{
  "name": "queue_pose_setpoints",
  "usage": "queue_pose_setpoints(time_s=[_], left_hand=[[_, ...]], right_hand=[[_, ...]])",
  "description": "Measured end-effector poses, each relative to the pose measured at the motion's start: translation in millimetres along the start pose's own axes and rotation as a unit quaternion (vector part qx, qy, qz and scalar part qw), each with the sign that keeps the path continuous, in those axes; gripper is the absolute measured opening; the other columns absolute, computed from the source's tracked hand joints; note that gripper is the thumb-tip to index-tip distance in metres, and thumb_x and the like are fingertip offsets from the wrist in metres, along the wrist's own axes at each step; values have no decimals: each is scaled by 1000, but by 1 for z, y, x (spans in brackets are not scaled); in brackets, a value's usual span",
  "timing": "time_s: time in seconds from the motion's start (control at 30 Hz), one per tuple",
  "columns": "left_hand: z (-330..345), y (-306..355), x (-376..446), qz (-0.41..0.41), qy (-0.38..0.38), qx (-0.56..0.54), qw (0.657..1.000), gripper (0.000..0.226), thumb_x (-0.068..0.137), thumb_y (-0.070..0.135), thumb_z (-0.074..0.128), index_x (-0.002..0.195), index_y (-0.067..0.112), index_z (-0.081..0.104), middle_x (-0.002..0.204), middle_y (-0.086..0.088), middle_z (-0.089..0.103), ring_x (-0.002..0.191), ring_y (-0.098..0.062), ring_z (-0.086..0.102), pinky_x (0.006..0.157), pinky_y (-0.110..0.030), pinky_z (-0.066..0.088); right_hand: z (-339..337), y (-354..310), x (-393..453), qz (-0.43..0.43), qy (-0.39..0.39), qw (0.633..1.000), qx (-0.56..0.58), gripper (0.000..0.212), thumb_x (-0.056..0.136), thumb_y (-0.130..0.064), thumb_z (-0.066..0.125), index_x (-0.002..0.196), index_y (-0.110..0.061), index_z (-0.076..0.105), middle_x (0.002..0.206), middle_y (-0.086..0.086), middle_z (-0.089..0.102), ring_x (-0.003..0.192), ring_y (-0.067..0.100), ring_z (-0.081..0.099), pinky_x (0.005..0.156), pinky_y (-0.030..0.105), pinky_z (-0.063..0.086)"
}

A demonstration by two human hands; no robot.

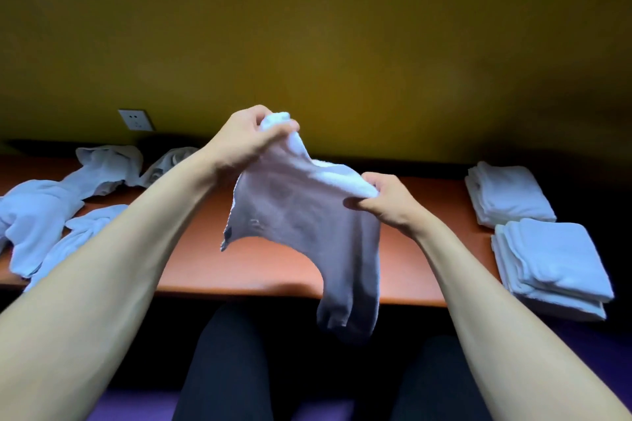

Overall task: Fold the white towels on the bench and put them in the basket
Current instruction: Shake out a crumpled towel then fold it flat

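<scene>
A white towel (304,215) hangs in the air above the orange bench (273,263), its lower end drooping past the bench's front edge. My left hand (246,138) grips its upper corner, bunched in the fingers. My right hand (383,200) pinches another part of its top edge, lower and to the right. Several unfolded white towels (44,215) lie crumpled on the bench's left side. Two stacks of folded white towels sit at the right: a far stack (509,195) and a near stack (554,260). No basket is in view.
A yellow wall rises behind the bench, with a white socket (135,119) at the left. My dark-trousered legs (225,369) are below the bench's front edge, over a purple floor.
</scene>
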State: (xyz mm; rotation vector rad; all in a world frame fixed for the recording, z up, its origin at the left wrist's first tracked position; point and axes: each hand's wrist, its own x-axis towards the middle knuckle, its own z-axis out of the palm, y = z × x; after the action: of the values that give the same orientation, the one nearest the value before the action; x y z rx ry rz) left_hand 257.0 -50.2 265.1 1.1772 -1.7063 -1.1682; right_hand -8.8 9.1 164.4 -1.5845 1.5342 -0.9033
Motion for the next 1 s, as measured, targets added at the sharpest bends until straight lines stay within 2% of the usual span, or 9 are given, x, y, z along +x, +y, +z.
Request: queue_pose_setpoints(time_s=[0.1, 0.27, 0.4, 0.47, 0.53, 0.6, 0.77, 0.9, 1.0], left_hand=[[-4, -8, -5, 53, -33, 137, 989, 15, 85, 29, 80, 90, 17, 72, 81, 6, 69, 72, -6, 61, 69, -28, 50], [-12, -28, 3, 106, 167, 40, 980, 6, 90, 25, 72, 85, 21, 72, 75, 8, 66, 69, -5, 57, 68, -28, 46], [-35, -38, 2, 126, 244, 35, 961, 11, 89, 28, 69, 92, 18, 73, 81, 5, 70, 71, -4, 58, 68, -24, 46], [-54, -39, 2, 131, 271, 44, 953, 9, 90, 30, 68, 92, 22, 72, 80, 4, 69, 67, -1, 56, 65, -21, 43], [-71, -42, 0, 121, 273, 50, 953, 5, 90, 30, 70, 91, 26, 72, 77, 7, 68, 66, 3, 57, 64, -17, 43], [-79, -49, -5, 114, 263, 56, 956, 7, 89, 30, 72, 91, 25, 74, 79, 5, 71, 70, 0, 61, 68, -17, 46], [-83, -65, -24, 104, 304, 39, 946, 8, 87, 27, 74, 93, 22, 76, 86, 0, 75, 77, -3, 67, 76, -23, 52], [-85, -71, -44, 84, 348, 45, 933, 16, 83, 37, 73, 92, 24, 77, 83, 2, 76, 74, -4, 67, 78, -30, 55], [-87, -64, -59, 82, 380, 33, 921, 15, 83, 39, 72, 90, 26, 77, 78, 6, 74, 71, -3, 66, 76, -29, 55]], right_hand=[[-10, -2, -1, 8, -31, 998, -49, 37, 73, -19, 86, 63, -18, 50, 57, -15, 44, 56, 5, 36, 55, 29, 26], [-9, -3, -14, 95, -121, 986, -61, 48, 65, -43, 90, 85, -4, 73, 79, 0, 71, 73, 9, 61, 67, 29, 45], [-16, 4, -28, 128, -150, 978, -74, 39, 70, -42, 90, 72, -7, 72, 72, -4, 69, 66, 8, 61, 62, 26, 44], [-25, 14, -37, 132, -147, 975, -104, 40, 72, -42, 89, 71, -6, 71, 65, -5, 63, 61, 10, 54, 60, 28, 42], [-35, 20, -44, 126, -127, 971, -157, 48, 74, -42, 87, 65, -4, 59, 61, -4, 42, 59, 13, 35, 60, 32, 26], [-45, 20, -48, 115, -101, 967, -206, 46, 74, -37, 86, 60, -10, 52, 61, -4, 36, 58, 14, 29, 58, 33, 21], [-58, 12, -53, 107, -82, 929, -344, 27, 70, -29, 86, 85, -19, 65, 78, -3, 62, 71, 19, 56, 61, 31, 41], [-54, 12, -67, 165, -50, 894, -414, 29, 67, -38, 83, 73, -15, 66, 68, 1, 64, 67, 25, 60, 57, 31, 42], [-47, 13, -82, 204, -36, 866, -456, 32, 66, -42, 83, 75, -16, 67, 74, 3, 68, 73, 25, 65, 61, 30, 47]])
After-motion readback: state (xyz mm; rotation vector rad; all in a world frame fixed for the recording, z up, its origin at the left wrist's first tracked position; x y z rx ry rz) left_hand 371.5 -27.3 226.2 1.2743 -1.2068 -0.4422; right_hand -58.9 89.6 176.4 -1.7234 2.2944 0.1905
